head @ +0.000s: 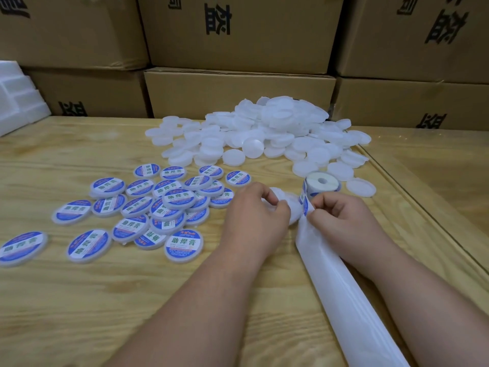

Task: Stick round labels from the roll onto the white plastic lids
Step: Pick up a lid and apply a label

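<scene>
White backing strip (341,295) trails; left hand (254,210) grips blank lid (289,207), right hand (341,218) pinches blue-rimmed label (306,206).

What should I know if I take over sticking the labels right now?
Left hand: fingers hold a bare white lid on the wooden table.
Right hand: fingers pinch a blue label at the backing strip that trails toward you.
The label roll stands just behind the hands.
Done: the labelled lids lie scattered to the left.
Left: the big pile of bare lids behind. Peel this label, press it on the held lid, then go on.
</scene>
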Available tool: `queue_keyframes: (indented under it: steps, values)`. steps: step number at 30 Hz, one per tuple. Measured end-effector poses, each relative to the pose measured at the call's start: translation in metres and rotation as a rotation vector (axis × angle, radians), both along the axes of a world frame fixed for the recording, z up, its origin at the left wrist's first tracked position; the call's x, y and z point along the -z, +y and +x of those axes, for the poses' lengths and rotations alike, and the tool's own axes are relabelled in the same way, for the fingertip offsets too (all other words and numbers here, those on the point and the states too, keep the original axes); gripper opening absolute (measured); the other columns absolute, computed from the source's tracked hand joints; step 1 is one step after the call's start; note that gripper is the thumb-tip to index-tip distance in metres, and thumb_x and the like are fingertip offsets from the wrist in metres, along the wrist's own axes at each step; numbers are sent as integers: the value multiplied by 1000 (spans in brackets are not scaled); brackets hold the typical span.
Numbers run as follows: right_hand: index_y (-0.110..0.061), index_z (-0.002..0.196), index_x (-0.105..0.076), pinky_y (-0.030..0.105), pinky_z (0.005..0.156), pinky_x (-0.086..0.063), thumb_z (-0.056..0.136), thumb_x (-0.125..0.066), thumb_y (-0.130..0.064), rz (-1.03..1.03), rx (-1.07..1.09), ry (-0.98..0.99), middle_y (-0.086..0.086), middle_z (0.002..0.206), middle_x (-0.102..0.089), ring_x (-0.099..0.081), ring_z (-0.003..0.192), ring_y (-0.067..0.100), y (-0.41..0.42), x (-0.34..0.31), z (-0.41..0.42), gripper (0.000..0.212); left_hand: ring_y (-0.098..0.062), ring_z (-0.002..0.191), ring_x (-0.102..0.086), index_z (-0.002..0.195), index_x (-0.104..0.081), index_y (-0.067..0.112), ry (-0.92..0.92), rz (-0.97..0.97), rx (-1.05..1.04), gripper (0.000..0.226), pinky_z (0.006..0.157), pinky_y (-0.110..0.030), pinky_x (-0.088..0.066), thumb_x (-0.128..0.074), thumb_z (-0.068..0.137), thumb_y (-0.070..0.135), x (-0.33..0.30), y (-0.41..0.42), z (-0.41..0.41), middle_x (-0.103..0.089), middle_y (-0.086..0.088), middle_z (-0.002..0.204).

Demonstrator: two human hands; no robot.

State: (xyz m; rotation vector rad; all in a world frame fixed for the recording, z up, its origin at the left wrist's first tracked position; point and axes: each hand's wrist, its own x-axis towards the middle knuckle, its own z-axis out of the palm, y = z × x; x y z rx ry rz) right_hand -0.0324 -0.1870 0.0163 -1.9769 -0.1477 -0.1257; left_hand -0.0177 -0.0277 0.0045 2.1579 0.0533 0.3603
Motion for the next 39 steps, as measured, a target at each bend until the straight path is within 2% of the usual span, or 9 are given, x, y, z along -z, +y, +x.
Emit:
queue_keyframes:
  steps: [3,6,9,12,15,20,25,30,39]
  values:
    - [-1,77,-60,37,62,-33,70,-56,-23,37,22,-1,11,67,-49,-40,64,21,-1,1,1,23,2,88,-50,78,-52,30,-83,-24,19,16,66,-4,-33,-66,85,34,-1,-2,-4,-59,17,91]
    - [-4,75,-61,35,61,-33,70,-56,-24,46,42,-11,10,65,-49,-40,63,20,0,1,1,21,5,98,-52,94,-50,37,-266,-124,77,16,74,-3,-35,-62,84,35,-9,-5,-11,-60,20,99]
    - [-4,74,-62,36,61,-32,69,-54,-24,69,59,-15,10,65,-48,-39,63,21,2,1,1,21,-4,90,-59,104,-48,41,-338,-292,222,22,69,-10,-41,-47,86,27,-13,-8,-15,-62,16,94]
    - [-3,75,-62,39,63,-34,70,-55,-23,123,62,-16,12,66,-48,-40,65,23,0,1,2,22,-8,81,-57,94,-54,34,-351,-233,282,13,69,-18,-41,-44,91,27,-10,-11,-14,-59,13,82]
    - [-5,77,-64,38,64,-35,72,-60,-24,184,47,-18,13,68,-51,-43,66,23,0,1,1,20,-3,81,-56,81,-52,38,-333,-149,252,12,70,-18,-41,-60,88,35,-7,-13,-10,-57,19,78]
    - [-15,75,-67,34,62,-34,70,-61,-22,233,33,-28,7,62,-46,-39,65,21,3,2,1,11,-3,92,-62,91,-63,34,-258,-128,314,9,81,-33,-54,-69,85,34,-2,-14,-6,-65,20,91]
    - [-19,74,-67,19,49,-34,70,-59,-22,225,39,-52,-5,53,-43,-37,54,11,4,3,1,10,1,91,-61,93,-63,37,-250,-118,291,11,82,-30,-53,-69,84,33,-3,-14,-5,-64,25,94]
    - [-20,75,-68,30,56,-34,72,-61,-23,253,34,-45,7,60,-47,-39,61,20,4,2,1,8,0,93,-62,96,-63,36,-251,-96,266,13,83,-34,-53,-66,84,37,-3,-16,-4,-66,21,92]
    - [-21,76,-69,20,46,-34,77,-61,-12,220,23,-71,-2,55,-48,-38,53,13,2,2,0,12,0,96,-60,98,-60,41,-224,-97,251,19,84,-32,-53,-56,82,32,-2,-15,-4,-65,27,101]
